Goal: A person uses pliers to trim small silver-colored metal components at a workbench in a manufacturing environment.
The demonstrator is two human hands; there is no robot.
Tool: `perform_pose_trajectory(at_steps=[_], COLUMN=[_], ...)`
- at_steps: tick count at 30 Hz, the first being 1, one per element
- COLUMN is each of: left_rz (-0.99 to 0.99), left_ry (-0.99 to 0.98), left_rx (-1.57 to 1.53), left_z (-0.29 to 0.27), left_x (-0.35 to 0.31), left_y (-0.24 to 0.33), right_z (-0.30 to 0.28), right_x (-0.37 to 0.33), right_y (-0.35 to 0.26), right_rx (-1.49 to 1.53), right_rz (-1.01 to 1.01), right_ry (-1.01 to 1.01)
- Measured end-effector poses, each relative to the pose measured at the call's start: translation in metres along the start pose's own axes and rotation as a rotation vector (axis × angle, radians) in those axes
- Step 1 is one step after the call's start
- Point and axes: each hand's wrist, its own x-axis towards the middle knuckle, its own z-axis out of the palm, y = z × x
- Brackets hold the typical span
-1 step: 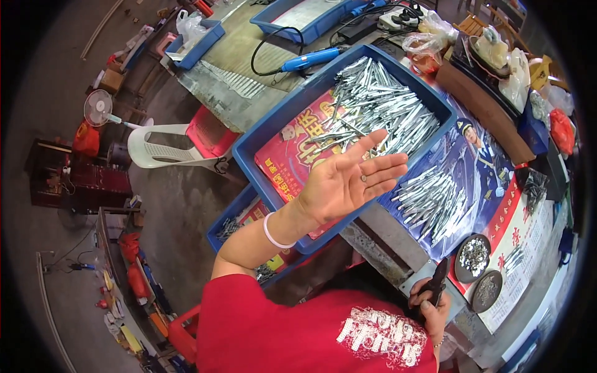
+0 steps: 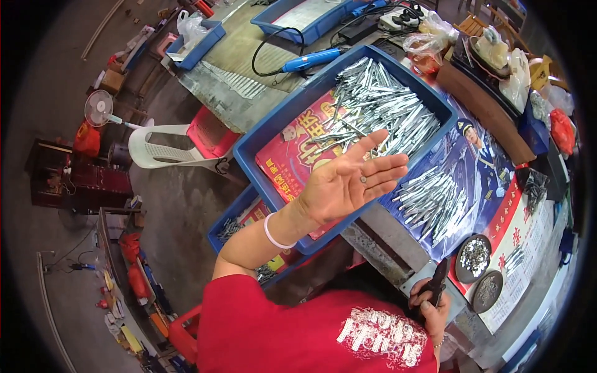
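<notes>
we spread our left hand [image 2: 336,191] palm-up over the blue tray [image 2: 250,173], a small disc [image 2: 363,179] on it; our right hand [image 2: 436,316] grips what seems a dark tool [image 2: 439,277].

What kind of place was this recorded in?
Probably a small workshop for metal parts. A blue tray holds a heap of metal rods, more rods lie beside it, and a blue corded tool lies behind it.
</notes>
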Motion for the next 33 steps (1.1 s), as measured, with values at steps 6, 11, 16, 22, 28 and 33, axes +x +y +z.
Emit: perform_pose_trajectory(at_steps=[6, 11, 16, 22, 28, 33], left_rz=[0.044, 0.083, 0.129, 0.172, 0.239, 0.318], left_ry=[-0.104, -0.08, -0.077, -0.021, 0.028, 0.219], left_rx=[0.046, 0.039, -0.024, 0.011, 0.011, -0.118], left_z=[-0.004, -0.015, -0.021, -0.028, -0.036, -0.051], left_x=[-0.006, -0.004, -0.005, 0.002, 0.007, 0.013], left_y=[0.006, 0.011, 0.013, 0.023, 0.044, 0.076], right_z=[0.005, 0.005, 0.008, 0.008, 0.008, 0.013], right_x=[0.001, 0.004, 0.003, 0.002, 0.001, -0.002], right_y=[-0.002, 0.002, 0.001, 0.002, 0.008, 0.004], right_rx=[-0.009, -0.021, -0.039, 0.007, 0.021, 0.047], right_rz=[-0.004, -0.002, -0.004, -0.009, -0.023, 0.03], right_ry=[-0.001, -0.001, -0.015, -0.016, -0.033, -0.036])
